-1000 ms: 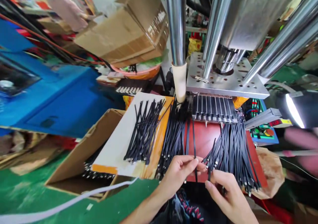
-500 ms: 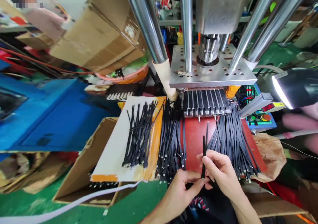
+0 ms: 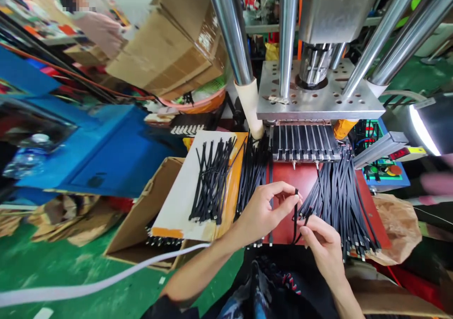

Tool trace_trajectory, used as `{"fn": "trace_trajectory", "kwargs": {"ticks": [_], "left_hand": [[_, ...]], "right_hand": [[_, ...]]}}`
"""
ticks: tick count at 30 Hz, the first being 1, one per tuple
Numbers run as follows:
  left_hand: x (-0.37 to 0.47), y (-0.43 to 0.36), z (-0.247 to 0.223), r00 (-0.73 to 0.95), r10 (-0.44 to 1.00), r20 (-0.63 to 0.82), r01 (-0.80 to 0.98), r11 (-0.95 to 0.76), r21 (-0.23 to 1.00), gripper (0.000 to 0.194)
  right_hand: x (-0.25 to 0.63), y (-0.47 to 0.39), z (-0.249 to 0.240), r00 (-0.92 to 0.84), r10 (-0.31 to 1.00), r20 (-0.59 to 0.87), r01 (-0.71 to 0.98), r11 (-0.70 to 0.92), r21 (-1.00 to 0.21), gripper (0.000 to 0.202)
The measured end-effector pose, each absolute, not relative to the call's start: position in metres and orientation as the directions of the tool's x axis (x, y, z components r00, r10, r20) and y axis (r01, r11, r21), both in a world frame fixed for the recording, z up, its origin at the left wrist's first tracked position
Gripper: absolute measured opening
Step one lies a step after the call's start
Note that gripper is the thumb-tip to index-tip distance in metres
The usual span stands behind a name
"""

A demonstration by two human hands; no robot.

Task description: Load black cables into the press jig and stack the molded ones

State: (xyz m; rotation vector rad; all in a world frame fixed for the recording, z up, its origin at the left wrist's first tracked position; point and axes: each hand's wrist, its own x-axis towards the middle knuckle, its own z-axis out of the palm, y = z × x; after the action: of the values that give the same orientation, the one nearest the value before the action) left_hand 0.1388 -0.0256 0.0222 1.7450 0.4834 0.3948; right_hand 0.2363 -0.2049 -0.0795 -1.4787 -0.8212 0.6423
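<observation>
A thin black strap (image 3: 295, 217) hangs in a loop above the red board (image 3: 283, 172). My left hand (image 3: 271, 210) is closed, pinching its upper end between thumb and fingertips. Lower and to the right, my right hand (image 3: 320, 239) is closed on the other part of the strap. Beyond my hands, a row of black strips lies in the metal fixture (image 3: 305, 142) under the press plate (image 3: 318, 102). A pile of black straps with metal tips (image 3: 334, 191) lies to the right, another bundle (image 3: 253, 168) to the left.
On the left, a white board with orange tape (image 3: 177, 196) bears more black straps (image 3: 212, 182), above an open cardboard box (image 3: 141, 215). A lamp (image 3: 424, 125) and a button box (image 3: 385, 172) stand right. A person (image 3: 99, 29) is at the upper left.
My left hand has moved up and forward, from the strap's lower end to holding an end high. The strap, upright before, now bends into a loop. The view has shifted left.
</observation>
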Motion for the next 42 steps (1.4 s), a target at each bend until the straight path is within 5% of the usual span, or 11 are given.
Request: {"fn": "trace_trajectory", "kwargs": {"ticks": [4, 10, 14, 18, 22, 28, 33, 36, 38, 42], "left_hand": [[0.133, -0.025, 0.019, 0.876, 0.481, -0.026, 0.078, -0.088, 0.993, 0.018], [0.135, -0.017, 0.008, 0.908, 0.409, -0.089, -0.004, 0.221, 0.975, 0.021], [0.138, -0.011, 0.003, 0.902, 0.424, -0.082, -0.033, 0.258, 0.966, 0.026], [0.141, -0.004, 0.001, 0.87, 0.492, -0.002, -0.031, 0.059, 0.998, 0.027], [0.148, 0.011, 0.001, 0.808, 0.563, 0.174, -0.05, -0.229, 0.972, 0.021], [0.195, 0.077, -0.028, 0.585, 0.677, 0.447, -0.008, -0.547, 0.837, 0.012], [0.243, 0.127, -0.059, 0.601, 0.696, 0.393, 0.186, -0.6, 0.778, 0.003], [0.24, 0.128, -0.064, 0.549, 0.738, 0.392, 0.214, -0.578, 0.787, 0.024], [0.22, 0.123, -0.061, 0.607, 0.654, 0.451, 0.165, -0.659, 0.734, 0.034], [0.171, 0.12, -0.056, 0.841, 0.169, 0.514, -0.093, -0.89, 0.446, 0.045]], "right_hand": [[0.245, -0.206, -0.078, 0.676, 0.716, 0.172, 0.184, 0.061, -0.981, 0.017], [0.25, -0.192, -0.059, 0.539, 0.766, 0.35, 0.386, 0.145, -0.911, 0.029], [0.248, -0.174, -0.05, 0.466, 0.787, 0.404, 0.466, 0.17, -0.868, 0.026], [0.248, -0.155, -0.05, 0.482, 0.793, 0.373, 0.453, 0.139, -0.881, 0.008], [0.234, -0.15, -0.068, 0.482, 0.87, 0.107, 0.282, -0.038, -0.959, 0.029], [0.242, -0.159, -0.056, 0.094, 0.982, -0.165, 0.201, -0.181, -0.963, 0.026], [0.33, -0.094, -0.005, 0.208, 0.977, -0.057, 0.43, -0.143, -0.891, 0.043], [0.37, -0.035, 0.001, 0.239, 0.97, -0.038, 0.435, -0.142, -0.889, 0.042], [0.382, -0.007, -0.004, 0.244, 0.968, -0.051, 0.445, -0.159, -0.881, 0.039], [0.386, 0.017, -0.014, 0.221, 0.975, 0.03, 0.593, -0.11, -0.797, 0.027]]}}
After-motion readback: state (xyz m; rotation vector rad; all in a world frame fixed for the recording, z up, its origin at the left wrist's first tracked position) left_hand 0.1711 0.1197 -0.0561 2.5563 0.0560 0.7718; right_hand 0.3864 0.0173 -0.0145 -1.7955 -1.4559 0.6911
